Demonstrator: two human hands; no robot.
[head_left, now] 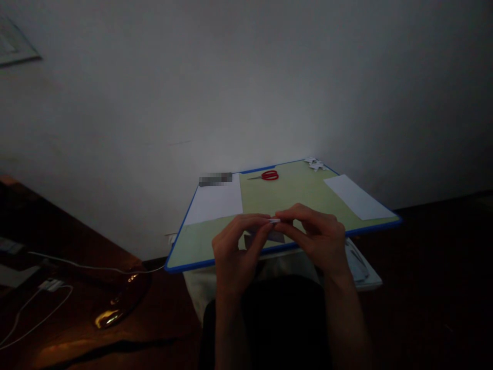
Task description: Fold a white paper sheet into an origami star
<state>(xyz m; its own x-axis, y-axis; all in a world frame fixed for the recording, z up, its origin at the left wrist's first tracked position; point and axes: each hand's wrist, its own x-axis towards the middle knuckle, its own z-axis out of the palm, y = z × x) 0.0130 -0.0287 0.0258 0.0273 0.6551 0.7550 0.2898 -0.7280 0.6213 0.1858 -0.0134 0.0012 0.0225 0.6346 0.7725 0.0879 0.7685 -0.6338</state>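
Note:
Between my two hands is a small folded piece of white paper point(274, 221), pinched at both ends just above the near edge of the board. My left hand point(241, 241) grips its left end with thumb and fingertips. On the other end, the thumb and fingers of my right hand point(318, 234) are closed. Much of the paper is hidden behind the fingers. Red-handled scissors point(270, 175) lie farther back on the pale green board point(285, 190), blades pointing left.
A white sheet point(217, 200) lies at the board's left, with a blurred dark object point(215, 179) at its top. Another white strip point(356, 198) is at the right. Small folded paper pieces point(316, 164) sit in the far right corner. A white cable point(96, 267) runs at left.

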